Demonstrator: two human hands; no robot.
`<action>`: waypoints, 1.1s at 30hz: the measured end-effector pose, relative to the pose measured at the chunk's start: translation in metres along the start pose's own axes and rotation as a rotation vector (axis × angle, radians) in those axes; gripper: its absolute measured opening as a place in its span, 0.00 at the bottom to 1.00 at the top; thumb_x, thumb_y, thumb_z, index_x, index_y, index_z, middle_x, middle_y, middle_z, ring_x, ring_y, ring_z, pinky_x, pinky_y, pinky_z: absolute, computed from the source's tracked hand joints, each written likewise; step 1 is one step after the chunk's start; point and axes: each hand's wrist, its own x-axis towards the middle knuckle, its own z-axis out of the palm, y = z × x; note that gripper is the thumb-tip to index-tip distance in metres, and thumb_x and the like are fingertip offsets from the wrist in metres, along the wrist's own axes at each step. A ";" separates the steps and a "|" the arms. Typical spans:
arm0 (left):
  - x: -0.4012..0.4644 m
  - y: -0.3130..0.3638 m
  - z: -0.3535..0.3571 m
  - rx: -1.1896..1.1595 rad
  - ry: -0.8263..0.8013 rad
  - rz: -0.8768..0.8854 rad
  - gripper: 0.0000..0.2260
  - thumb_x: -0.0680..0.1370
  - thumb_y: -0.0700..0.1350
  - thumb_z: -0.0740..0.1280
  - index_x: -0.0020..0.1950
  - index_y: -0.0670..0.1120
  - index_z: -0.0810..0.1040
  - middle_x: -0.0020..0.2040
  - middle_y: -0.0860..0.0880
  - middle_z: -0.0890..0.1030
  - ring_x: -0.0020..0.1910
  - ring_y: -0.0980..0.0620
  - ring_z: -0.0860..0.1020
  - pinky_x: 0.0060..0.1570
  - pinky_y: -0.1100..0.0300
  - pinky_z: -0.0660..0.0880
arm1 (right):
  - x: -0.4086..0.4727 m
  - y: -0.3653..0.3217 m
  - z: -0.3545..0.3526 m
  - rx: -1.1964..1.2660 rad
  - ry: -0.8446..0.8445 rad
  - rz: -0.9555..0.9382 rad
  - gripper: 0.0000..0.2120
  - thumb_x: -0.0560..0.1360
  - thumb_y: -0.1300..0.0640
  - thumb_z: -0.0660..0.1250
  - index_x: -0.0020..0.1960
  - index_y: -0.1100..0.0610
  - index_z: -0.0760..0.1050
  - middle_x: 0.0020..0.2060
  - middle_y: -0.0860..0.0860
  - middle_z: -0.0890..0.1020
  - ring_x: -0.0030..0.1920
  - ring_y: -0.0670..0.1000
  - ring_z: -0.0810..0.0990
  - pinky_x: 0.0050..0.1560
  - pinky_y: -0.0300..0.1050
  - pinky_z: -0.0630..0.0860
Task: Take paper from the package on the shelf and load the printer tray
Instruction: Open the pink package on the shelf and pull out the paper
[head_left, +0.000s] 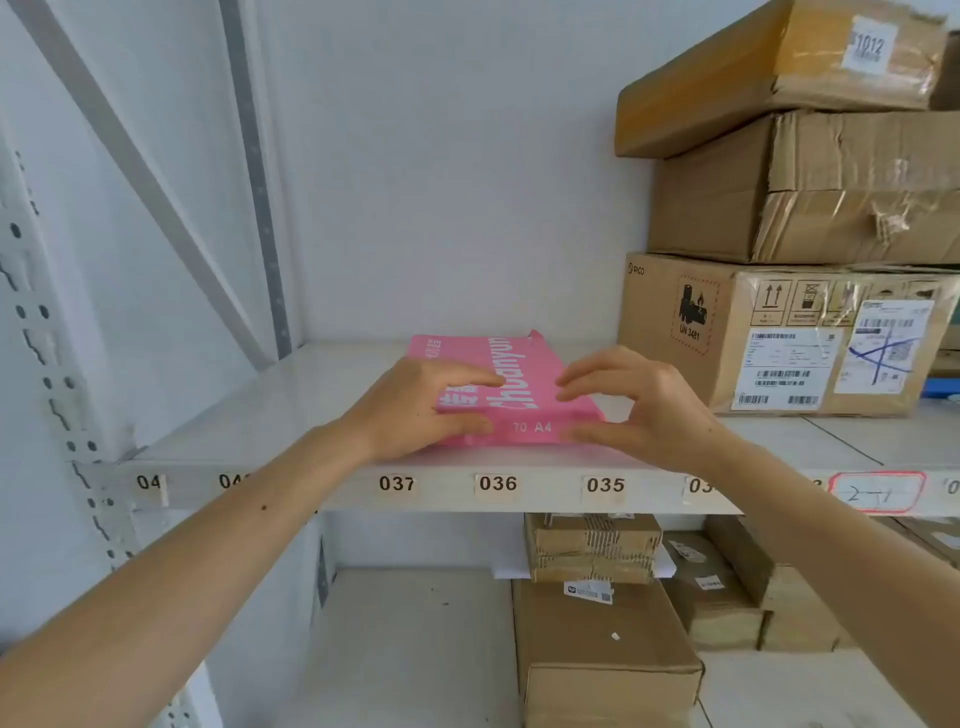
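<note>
Grey metal shelf, pink paper package lying flat.
Left hand clasps its near-left corner; right hand, fingers spread, touches its near-right edge.

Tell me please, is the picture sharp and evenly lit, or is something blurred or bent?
Head view: soft, even light, no glare; wide-angle lens bends the shelf edge; the pink paper package print reads slightly soft, and the right hand looks a little blurred.

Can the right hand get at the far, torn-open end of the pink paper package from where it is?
Probably yes. The right hand already sits at the near right corner of the pink paper package, and the shelf beside it looks bare up to the PICO box, leaving a lane along that side.
</note>
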 end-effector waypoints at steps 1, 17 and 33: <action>0.003 -0.002 0.003 -0.005 -0.003 -0.001 0.21 0.71 0.54 0.74 0.63 0.52 0.80 0.62 0.55 0.81 0.62 0.60 0.76 0.64 0.63 0.69 | -0.001 0.005 0.002 -0.017 -0.002 -0.031 0.15 0.66 0.53 0.77 0.49 0.59 0.84 0.51 0.53 0.84 0.53 0.50 0.81 0.51 0.54 0.79; 0.009 -0.012 0.016 -0.008 -0.124 -0.099 0.19 0.72 0.51 0.74 0.63 0.52 0.80 0.60 0.57 0.82 0.58 0.62 0.78 0.61 0.68 0.72 | -0.010 0.035 0.018 -0.041 0.043 -0.136 0.07 0.70 0.59 0.75 0.45 0.62 0.86 0.48 0.56 0.84 0.43 0.52 0.82 0.40 0.53 0.80; 0.020 0.008 0.042 0.157 0.024 0.081 0.07 0.75 0.50 0.71 0.44 0.48 0.84 0.60 0.56 0.81 0.56 0.56 0.80 0.50 0.52 0.78 | -0.005 0.036 0.030 0.032 0.098 -0.004 0.10 0.76 0.53 0.66 0.44 0.60 0.79 0.46 0.50 0.81 0.38 0.52 0.80 0.40 0.54 0.78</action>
